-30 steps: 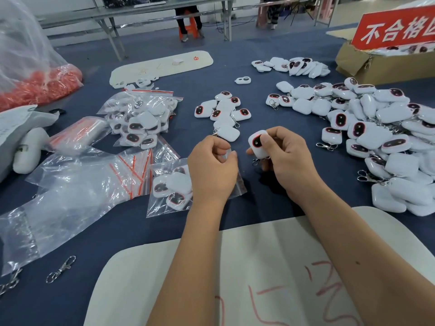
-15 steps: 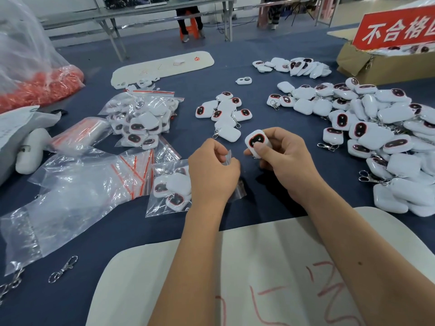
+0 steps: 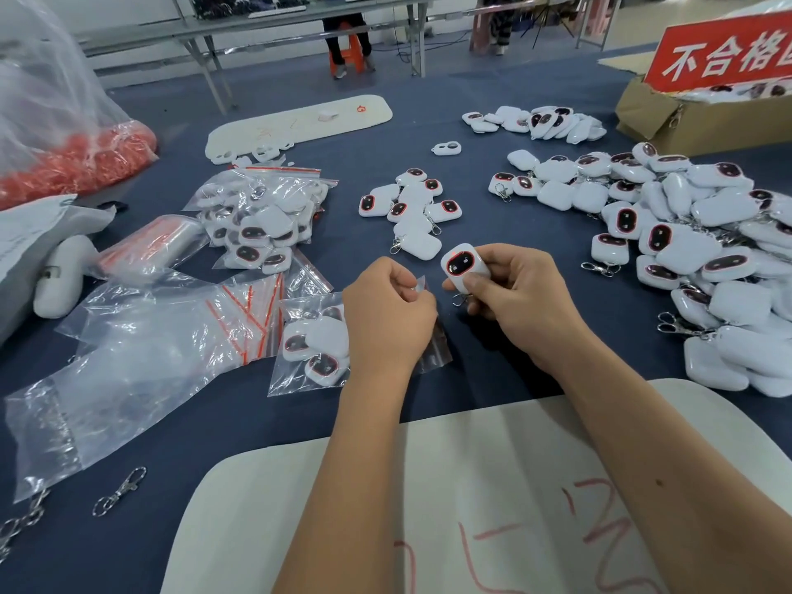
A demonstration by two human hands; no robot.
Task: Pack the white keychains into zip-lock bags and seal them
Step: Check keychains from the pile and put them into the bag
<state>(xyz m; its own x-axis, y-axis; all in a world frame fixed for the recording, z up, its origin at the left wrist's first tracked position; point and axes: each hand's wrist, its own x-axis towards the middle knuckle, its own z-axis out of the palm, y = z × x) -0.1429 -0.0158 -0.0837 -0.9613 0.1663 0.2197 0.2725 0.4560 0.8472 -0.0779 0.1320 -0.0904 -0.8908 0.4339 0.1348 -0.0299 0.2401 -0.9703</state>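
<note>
My right hand [image 3: 520, 300] grips a white keychain [image 3: 463, 267] with a dark red-rimmed oval face, its metal clasp hanging below. My left hand [image 3: 388, 317] pinches the upper edge of a clear zip-lock bag [image 3: 308, 349] that lies on the blue table and holds several white keychains. The two hands are close together, the keychain just right of the bag's opening. A small heap of loose keychains [image 3: 411, 207] lies beyond the hands, and a large heap [image 3: 685, 233] spreads over the right side.
Filled zip-lock bags [image 3: 261, 216] and empty clear bags [image 3: 141, 358] lie at left. A cardboard box [image 3: 694, 122] with a red sign stands far right. A white board [image 3: 493, 499] sits at the near edge, loose metal clasps [image 3: 120, 493] at lower left.
My right hand has turned the keychain so its dark face points up toward me and lifted it slightly. My left hand keeps its pinch on the bag edge.
</note>
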